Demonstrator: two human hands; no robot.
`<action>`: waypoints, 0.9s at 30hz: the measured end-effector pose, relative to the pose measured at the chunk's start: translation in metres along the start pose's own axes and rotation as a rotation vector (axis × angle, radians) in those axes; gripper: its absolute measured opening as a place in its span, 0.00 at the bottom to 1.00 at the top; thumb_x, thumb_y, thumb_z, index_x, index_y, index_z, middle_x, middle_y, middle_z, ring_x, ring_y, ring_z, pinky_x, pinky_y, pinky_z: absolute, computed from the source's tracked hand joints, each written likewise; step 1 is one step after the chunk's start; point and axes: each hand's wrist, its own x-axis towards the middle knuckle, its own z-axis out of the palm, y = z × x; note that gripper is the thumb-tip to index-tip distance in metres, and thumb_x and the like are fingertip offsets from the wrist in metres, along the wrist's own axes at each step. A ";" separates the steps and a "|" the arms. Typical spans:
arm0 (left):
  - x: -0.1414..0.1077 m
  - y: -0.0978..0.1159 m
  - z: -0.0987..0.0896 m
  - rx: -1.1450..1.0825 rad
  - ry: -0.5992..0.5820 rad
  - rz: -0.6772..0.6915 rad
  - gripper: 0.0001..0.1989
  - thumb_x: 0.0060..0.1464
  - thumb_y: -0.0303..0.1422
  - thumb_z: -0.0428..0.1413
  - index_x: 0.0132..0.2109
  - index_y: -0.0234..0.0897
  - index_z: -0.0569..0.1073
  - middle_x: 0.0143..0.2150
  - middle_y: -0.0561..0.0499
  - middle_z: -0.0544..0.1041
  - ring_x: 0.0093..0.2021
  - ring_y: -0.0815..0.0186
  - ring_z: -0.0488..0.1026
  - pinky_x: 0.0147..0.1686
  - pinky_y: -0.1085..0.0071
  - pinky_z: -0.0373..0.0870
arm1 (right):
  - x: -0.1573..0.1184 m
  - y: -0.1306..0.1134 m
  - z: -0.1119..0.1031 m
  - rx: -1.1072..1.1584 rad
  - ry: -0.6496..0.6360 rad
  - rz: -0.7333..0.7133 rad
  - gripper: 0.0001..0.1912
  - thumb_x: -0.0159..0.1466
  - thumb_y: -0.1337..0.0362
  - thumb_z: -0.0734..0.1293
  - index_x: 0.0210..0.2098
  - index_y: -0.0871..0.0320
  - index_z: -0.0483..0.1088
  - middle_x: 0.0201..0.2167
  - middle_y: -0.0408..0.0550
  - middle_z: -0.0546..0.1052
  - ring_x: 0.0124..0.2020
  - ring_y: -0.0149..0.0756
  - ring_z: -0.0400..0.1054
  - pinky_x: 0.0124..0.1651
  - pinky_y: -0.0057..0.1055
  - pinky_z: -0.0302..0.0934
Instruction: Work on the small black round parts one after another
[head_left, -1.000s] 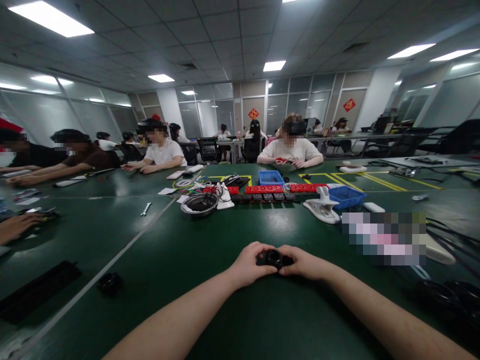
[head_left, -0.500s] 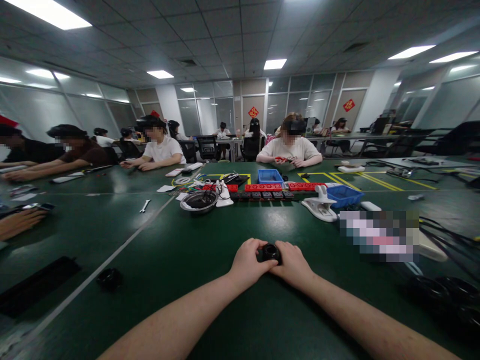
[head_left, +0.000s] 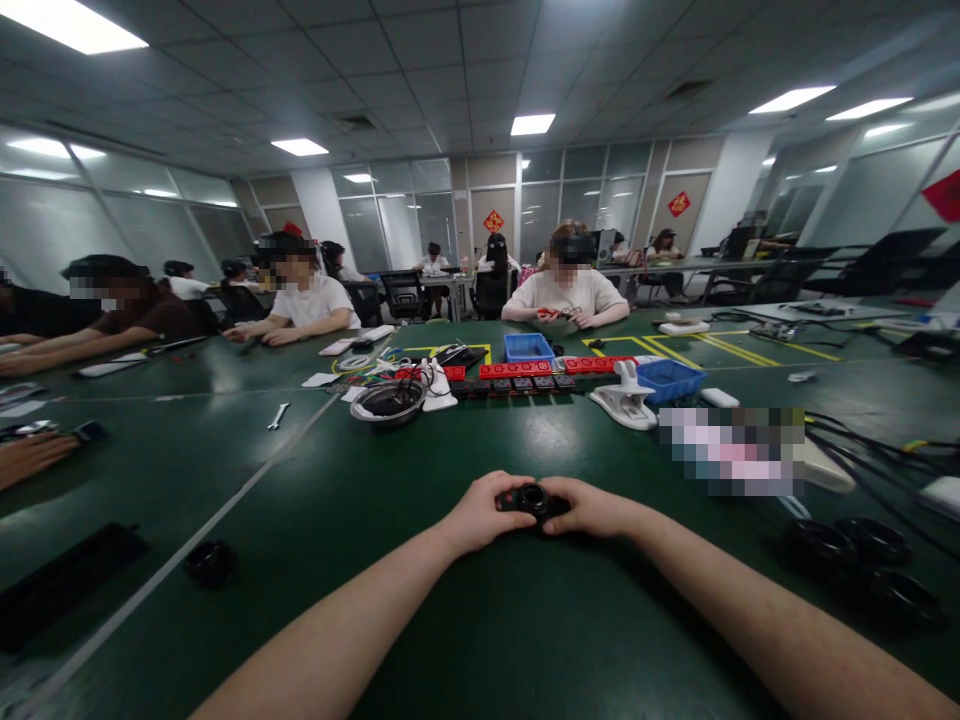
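A small black part (head_left: 533, 497) sits between the two hands, just above or on the worktop (head_left: 487, 620); which of the two, I cannot tell. Its round, ringed opening faces up and back toward the wearer, and its longer side seems to run crosswise, from one hand to the other, though the fingers hide both ends. The left hand (head_left: 484, 512) grips the left end with thumb and curled fingers, and the right hand (head_left: 589, 508) grips the right end likewise.

Green surface stretches between the forearms down to the lower border of view, and a broad band of it lies beyond the hands, as far as a metal bowl (head_left: 364, 412) ahead to the left and a white clamp (head_left: 625, 398) ahead to the right. Red socket strips (head_left: 521, 370) span the space between those two, farther off. Well left of the hands lies another black part (head_left: 210, 563), just past a pale line (head_left: 247, 487) slanting away; well to the right, black rings (head_left: 817, 560) cluster.
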 end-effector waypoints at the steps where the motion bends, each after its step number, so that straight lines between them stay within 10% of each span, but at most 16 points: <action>1: 0.000 0.001 0.000 0.000 -0.003 -0.001 0.23 0.41 0.36 0.58 0.48 0.40 0.66 0.35 0.52 0.66 0.33 0.69 0.64 0.31 0.75 0.61 | 0.000 -0.001 -0.001 -0.019 -0.007 -0.004 0.16 0.50 0.66 0.66 0.39 0.61 0.65 0.35 0.44 0.68 0.37 0.35 0.62 0.41 0.31 0.56; 9: -0.003 0.008 0.001 0.050 0.044 -0.010 0.21 0.41 0.36 0.58 0.45 0.40 0.68 0.33 0.53 0.65 0.32 0.68 0.63 0.32 0.74 0.61 | 0.000 -0.002 0.003 0.032 0.079 0.081 0.16 0.46 0.62 0.68 0.33 0.61 0.64 0.26 0.40 0.66 0.29 0.30 0.61 0.30 0.25 0.55; 17: -0.004 0.012 0.017 0.144 0.298 -0.109 0.18 0.39 0.35 0.58 0.41 0.36 0.68 0.35 0.50 0.67 0.33 0.66 0.63 0.32 0.72 0.61 | 0.011 -0.006 0.034 -0.580 0.489 0.259 0.15 0.46 0.58 0.67 0.28 0.60 0.62 0.25 0.45 0.67 0.27 0.34 0.60 0.28 0.27 0.50; 23: -0.003 0.008 0.003 0.085 0.065 0.014 0.20 0.42 0.35 0.57 0.45 0.38 0.67 0.35 0.51 0.67 0.33 0.67 0.64 0.33 0.72 0.62 | 0.001 -0.012 0.017 -0.316 0.242 -0.010 0.28 0.46 0.60 0.68 0.45 0.58 0.61 0.41 0.49 0.68 0.41 0.39 0.61 0.43 0.34 0.53; 27: -0.005 0.011 -0.004 0.101 0.043 0.106 0.20 0.43 0.34 0.57 0.46 0.40 0.67 0.41 0.49 0.67 0.43 0.64 0.63 0.43 0.69 0.60 | -0.004 -0.010 0.003 -0.058 0.053 -0.012 0.18 0.51 0.65 0.65 0.41 0.61 0.64 0.36 0.46 0.69 0.37 0.35 0.63 0.40 0.31 0.57</action>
